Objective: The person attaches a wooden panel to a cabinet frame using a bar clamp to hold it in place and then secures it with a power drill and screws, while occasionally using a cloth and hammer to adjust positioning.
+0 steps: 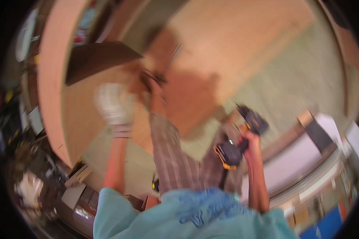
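Note:
My right hand (250,144), bare, is wrapped round the grip of a black and yellow cordless drill (254,120). The drill's tip points up and to the left, and its battery end sits lower left of my fist. My left hand (115,104) wears a whitish work glove and is raised over a light brown wooden panel (83,109). Motion smears the glove's fingers, and no object can be made out in them. Beyond my feet, a large wooden board (243,44) lies flat with my shadow across it.
A dark brown panel (99,59) juts in beside a tall, curved-looking wooden edge (52,79) on the left. White and grey boards (291,159) are stacked at the right. Cluttered tools and boxes (32,187) stand at the lower left.

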Available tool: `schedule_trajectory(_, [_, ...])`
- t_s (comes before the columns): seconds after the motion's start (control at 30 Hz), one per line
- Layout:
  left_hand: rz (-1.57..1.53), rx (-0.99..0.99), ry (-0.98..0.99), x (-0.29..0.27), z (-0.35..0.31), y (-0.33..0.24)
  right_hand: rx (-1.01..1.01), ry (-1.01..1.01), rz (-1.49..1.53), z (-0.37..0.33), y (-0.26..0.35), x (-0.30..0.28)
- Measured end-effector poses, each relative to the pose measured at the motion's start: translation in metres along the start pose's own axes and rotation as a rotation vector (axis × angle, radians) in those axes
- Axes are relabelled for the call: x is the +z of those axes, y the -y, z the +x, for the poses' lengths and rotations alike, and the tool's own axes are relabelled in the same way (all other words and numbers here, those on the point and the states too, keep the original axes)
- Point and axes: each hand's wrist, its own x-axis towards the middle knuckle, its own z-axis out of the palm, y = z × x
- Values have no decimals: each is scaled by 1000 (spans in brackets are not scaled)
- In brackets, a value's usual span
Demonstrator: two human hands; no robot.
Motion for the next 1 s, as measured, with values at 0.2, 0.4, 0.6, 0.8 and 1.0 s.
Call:
schedule_trajectory(0.2, [-328, -32, 861, 311, -89, -199, 135, 157, 444, 137, -141, -61])
schedule_trajectory(0.4, [-122, -110, 946, 451, -128, -308, 217, 68, 304, 152, -119, -83])
schedule_trajectory(0.6, [80, 30, 776, 504, -158, -324, 102, 73, 330, 154, -92, -77])
schedule_trajectory(0.8, [-380, -404, 914, 471, -140, -273, 62, 80, 247, 159, -104, -71])
schedule_trajectory(1.0, [-1489, -1091, 495, 309, -92, -227, -124, 371, -54, 108, -100, -21])
